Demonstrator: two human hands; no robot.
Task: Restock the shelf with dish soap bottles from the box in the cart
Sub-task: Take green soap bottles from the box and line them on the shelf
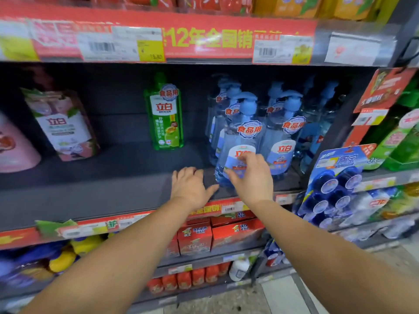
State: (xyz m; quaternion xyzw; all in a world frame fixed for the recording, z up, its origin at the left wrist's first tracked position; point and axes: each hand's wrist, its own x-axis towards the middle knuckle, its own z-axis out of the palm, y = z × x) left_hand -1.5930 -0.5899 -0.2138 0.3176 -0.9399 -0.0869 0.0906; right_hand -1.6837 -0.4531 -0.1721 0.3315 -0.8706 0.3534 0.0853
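Observation:
Several clear blue pump bottles of dish soap stand in rows on the right of the dark shelf (113, 177). The front-left bottle (240, 137) stands at the shelf's edge. My right hand (251, 175) is against its lower front, fingers loosely bent at the label; a firm grip is not plain. My left hand (190, 184) hovers just left of that bottle over the bare shelf, fingers relaxed and holding nothing. A second front bottle (283, 141) stands right beside it. The box and cart are out of view.
A single green dish soap bottle (165, 118) stands mid-shelf, farther back. Pink refill pouches (61, 125) lean at the left. Hanging blue toilet-block packs (335, 184) and green bottles crowd the right. Red boxes (217, 234) fill the shelf below.

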